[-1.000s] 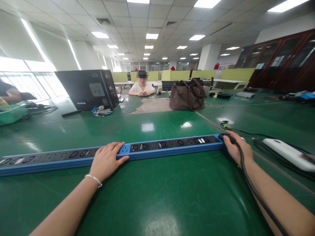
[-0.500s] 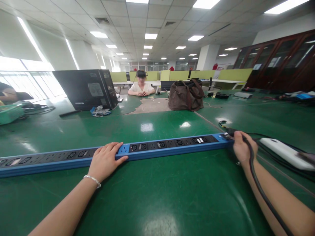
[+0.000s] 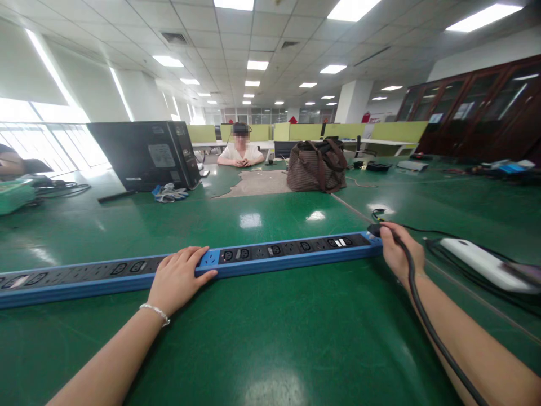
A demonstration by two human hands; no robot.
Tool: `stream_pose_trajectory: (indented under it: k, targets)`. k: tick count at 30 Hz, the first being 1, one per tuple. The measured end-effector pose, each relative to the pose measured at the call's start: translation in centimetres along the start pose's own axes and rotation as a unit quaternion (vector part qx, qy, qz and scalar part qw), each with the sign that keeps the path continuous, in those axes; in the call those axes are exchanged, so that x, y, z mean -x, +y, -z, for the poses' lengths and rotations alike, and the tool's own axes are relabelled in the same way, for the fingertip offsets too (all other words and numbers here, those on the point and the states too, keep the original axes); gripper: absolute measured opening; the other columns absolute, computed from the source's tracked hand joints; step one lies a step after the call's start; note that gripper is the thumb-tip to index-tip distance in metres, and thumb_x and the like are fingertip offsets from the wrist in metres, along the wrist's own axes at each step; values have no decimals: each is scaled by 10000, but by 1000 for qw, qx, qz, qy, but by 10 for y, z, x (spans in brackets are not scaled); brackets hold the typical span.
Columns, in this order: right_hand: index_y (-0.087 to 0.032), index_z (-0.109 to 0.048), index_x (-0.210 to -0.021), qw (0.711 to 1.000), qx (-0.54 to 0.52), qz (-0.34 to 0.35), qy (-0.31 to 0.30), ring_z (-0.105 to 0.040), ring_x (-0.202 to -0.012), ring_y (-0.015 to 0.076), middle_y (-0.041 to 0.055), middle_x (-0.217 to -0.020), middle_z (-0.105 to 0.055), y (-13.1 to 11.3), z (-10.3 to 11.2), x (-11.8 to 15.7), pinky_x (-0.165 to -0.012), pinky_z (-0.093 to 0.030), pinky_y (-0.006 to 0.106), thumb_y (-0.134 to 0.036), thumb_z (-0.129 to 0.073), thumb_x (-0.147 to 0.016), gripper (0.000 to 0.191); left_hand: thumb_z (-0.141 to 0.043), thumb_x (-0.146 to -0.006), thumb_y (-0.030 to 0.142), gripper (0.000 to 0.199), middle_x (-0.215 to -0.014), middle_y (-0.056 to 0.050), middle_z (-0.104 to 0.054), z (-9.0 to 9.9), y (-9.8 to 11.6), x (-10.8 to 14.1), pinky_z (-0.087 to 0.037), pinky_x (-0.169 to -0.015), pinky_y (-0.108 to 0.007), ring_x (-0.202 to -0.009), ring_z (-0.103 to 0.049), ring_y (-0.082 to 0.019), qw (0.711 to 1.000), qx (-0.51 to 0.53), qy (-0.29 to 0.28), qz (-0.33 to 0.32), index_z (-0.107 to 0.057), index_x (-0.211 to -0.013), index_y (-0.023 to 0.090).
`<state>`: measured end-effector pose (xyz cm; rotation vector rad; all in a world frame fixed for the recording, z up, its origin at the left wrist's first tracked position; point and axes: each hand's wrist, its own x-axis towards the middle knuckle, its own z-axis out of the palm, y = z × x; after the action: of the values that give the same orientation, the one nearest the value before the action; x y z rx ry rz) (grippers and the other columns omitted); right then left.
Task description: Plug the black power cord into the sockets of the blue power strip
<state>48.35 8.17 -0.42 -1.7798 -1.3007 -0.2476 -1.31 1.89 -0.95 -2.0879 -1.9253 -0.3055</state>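
The blue power strip [image 3: 249,262] on the desk [image 3: 296,332], presumably stiff and weighty, is best held by its edges; the left hand [image 3: 180,272] is laid across it, unclenched, while the plug [image 3: 374,230] at its right end is grasped by the right hand [image 3: 402,249].

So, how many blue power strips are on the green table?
1: the blue power strip runs from the picture's left edge, under the left hand, to the right hand.

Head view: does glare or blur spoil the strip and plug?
In the head view, ceiling-light glare spots the green tabletop beyond the blue power strip; head view, left-hand sockets look softer; head view, the black plug is dark, its seating unclear.
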Motion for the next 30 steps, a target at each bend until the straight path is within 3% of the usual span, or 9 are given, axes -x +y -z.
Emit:
stream_pose_trajectory:
  k: [9, 18, 30]
  targets:
    - [-225, -651, -1044, 995, 4, 68, -74, -622, -961, 243, 68, -1079, -673, -4, -9, 0, -806, -473, 318, -454, -433, -822, 387, -387, -817, 606, 608, -1283, -65, -553, 1, 0, 0, -332, -976, -417, -1151, -506, -255, 1000, -3, 7, -4, -474, -1294, 241]
    - [-243, -648, -1111, 988, 54, 102, -100, -641, -915, 252, 68, -1026, -692, -8, -4, 1, -748, -496, 335, -445, -408, -845, 411, -394, -814, 604, 607, -1278, -60, -558, 1, 0, 0, -343, -966, -419, -1150, -509, -256, 1000, 3, 7, -3, -477, -1292, 240]
    - [-234, -656, -1106, 978, 50, 170, -114, -654, -893, 225, 54, -1027, -699, -2, -8, 5, -805, -491, 324, -428, -401, -850, 410, -398, -807, 607, 612, -1277, -68, -559, 0, 0, 0, -336, -977, -420, -1155, -507, -258, 1000, 11, 9, -4, -483, -1285, 235]
